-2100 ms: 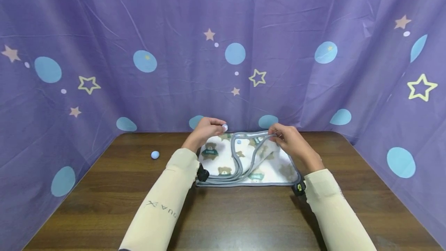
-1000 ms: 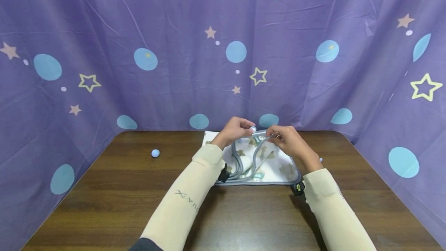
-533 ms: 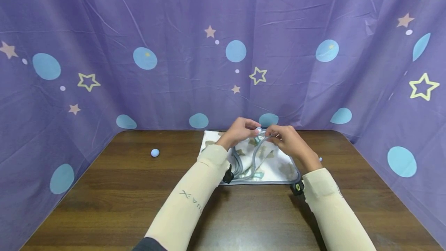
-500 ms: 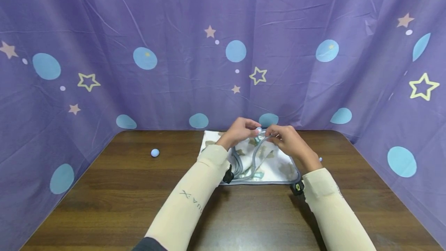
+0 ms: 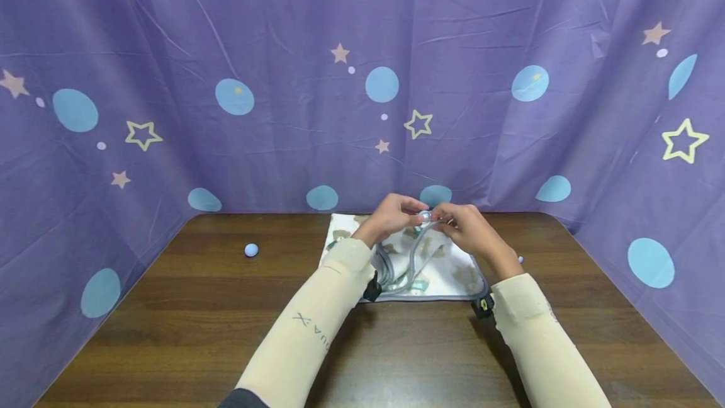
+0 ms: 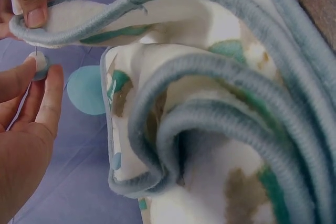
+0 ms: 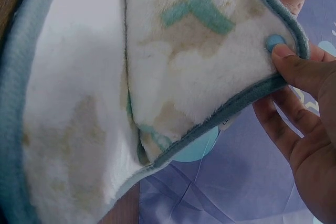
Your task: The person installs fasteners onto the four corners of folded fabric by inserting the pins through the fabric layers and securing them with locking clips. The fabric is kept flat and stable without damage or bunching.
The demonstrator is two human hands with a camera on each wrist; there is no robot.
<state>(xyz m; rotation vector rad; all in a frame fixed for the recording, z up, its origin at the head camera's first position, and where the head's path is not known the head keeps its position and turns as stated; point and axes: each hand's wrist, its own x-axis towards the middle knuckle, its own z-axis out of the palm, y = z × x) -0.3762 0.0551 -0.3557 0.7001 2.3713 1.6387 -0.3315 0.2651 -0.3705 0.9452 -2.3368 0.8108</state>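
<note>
A white blanket (image 5: 450, 272) with brown bears and grey-blue edging lies folded at the table's far side, its free layers curving up. My left hand (image 5: 391, 216) pinches a small white-and-blue round-headed pin (image 6: 40, 66) between thumb and fingers. In the left wrist view its thin needle points at the raised blanket edge, close below it; whether it pierces the cloth I cannot tell. My right hand (image 5: 467, 228) pinches the lifted blanket corner. Its thumb (image 7: 302, 72) lies against a blue round button (image 7: 274, 41) on the cloth in the right wrist view. Both hands are nearly touching.
A pale blue ball-like piece (image 5: 252, 250) sits on the brown wooden table (image 5: 198, 313) at left. Another small blue piece (image 5: 520, 259) shows beside my right wrist. A purple curtain (image 5: 294, 143) with stars and dots hangs round the table's back and sides.
My left hand has moved right with the pin, from above the blanket's left part to beside the right hand. The right hand has stayed at the lifted corner.
</note>
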